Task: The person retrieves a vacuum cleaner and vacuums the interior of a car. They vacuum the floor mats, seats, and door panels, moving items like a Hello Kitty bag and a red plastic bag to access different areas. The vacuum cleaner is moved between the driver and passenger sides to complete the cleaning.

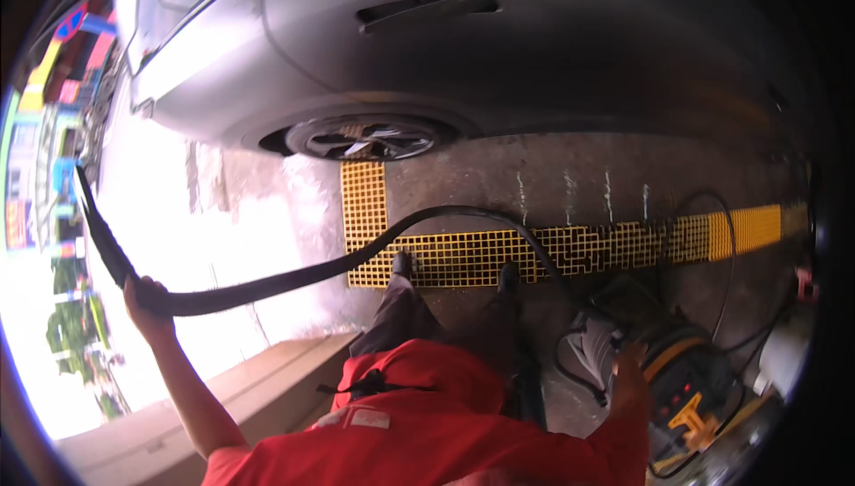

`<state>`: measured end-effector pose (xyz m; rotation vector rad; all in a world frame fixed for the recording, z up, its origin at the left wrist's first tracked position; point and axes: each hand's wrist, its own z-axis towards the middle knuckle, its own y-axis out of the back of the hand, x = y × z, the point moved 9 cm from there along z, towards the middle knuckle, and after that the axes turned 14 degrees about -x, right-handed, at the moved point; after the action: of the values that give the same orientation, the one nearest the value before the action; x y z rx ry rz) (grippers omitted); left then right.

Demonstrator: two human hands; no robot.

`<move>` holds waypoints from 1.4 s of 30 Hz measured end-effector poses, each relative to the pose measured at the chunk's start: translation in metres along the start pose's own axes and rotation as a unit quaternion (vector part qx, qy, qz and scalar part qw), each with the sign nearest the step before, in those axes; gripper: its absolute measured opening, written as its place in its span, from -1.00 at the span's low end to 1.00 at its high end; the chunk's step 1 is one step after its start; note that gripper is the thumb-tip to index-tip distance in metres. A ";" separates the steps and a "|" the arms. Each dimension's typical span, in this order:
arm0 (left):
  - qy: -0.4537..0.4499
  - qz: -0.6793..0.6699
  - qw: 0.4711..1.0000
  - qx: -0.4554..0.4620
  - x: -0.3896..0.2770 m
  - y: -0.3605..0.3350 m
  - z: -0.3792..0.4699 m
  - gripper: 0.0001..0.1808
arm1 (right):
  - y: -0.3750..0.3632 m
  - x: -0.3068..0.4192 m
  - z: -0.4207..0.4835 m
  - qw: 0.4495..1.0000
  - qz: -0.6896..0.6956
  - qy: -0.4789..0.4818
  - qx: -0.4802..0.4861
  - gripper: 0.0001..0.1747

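Observation:
At the left, my left hand grips a black corrugated vacuum hose near its long, narrow nozzle, which points away from me. From there the hose arches across the floor to the lower right, towards a black and yellow vacuum machine. My right hand is beside that machine, at its hose end; its fingers are dark and blurred, and whether they hold anything cannot be told. Lit red indicators and a yellow handle show on the machine.
A dark grey car stands across the top, its wheel over the floor. Yellow floor grating runs under my feet. Thin cables lie at the right, and a beige ledge is at the lower left.

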<state>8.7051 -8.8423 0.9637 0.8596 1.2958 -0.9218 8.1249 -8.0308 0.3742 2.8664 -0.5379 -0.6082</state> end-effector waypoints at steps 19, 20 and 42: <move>-0.025 0.014 0.985 -0.170 0.052 0.087 0.036 -0.63 | 0.008 0.075 -0.012 0.949 -0.208 0.232 0.056 -0.36; -0.025 0.025 0.982 -0.188 0.040 0.145 0.023 -0.62 | 0.018 0.080 -0.013 0.932 -0.252 0.254 0.062 -0.36; -0.110 0.002 0.971 -0.211 0.013 0.481 0.381 -0.46 | 0.244 0.397 -0.096 0.914 -0.313 0.257 0.018 -0.31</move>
<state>9.2981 -8.9991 0.9889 0.4149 1.2330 -0.6806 8.4276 -8.3983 0.3737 3.0248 0.4668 0.1181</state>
